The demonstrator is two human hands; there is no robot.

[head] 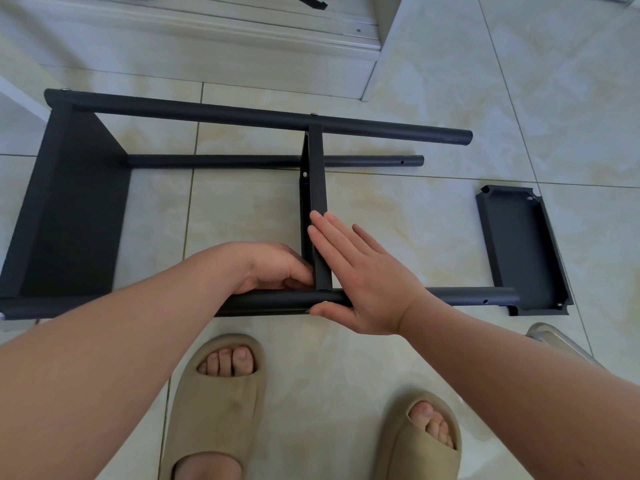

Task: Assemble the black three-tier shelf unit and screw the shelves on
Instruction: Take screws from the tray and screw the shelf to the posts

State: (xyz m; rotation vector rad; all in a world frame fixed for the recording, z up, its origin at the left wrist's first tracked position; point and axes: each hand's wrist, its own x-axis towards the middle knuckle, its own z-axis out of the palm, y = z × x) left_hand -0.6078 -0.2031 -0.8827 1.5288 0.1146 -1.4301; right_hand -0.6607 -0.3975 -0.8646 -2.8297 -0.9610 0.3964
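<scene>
The black shelf unit lies on its side on the tiled floor. One shelf (72,216) is fixed at the left end and the middle shelf (316,188) stands on edge between the tubes. My right hand (360,275) presses flat, fingers straight, against the middle shelf's right face, with its thumb under the near tube (460,295). My left hand (277,268) has its fingers curled at the joint of the middle shelf and the near tube; what they hold is hidden. A third shelf (523,251) lies loose on the floor at the right.
The far upper tube (242,116) and a lower tube (214,161) run left to right. My feet in beige slippers (221,403) stand just in front of the frame. A white skirting and door frame (242,32) lie behind. A metal object (554,337) pokes in at the right.
</scene>
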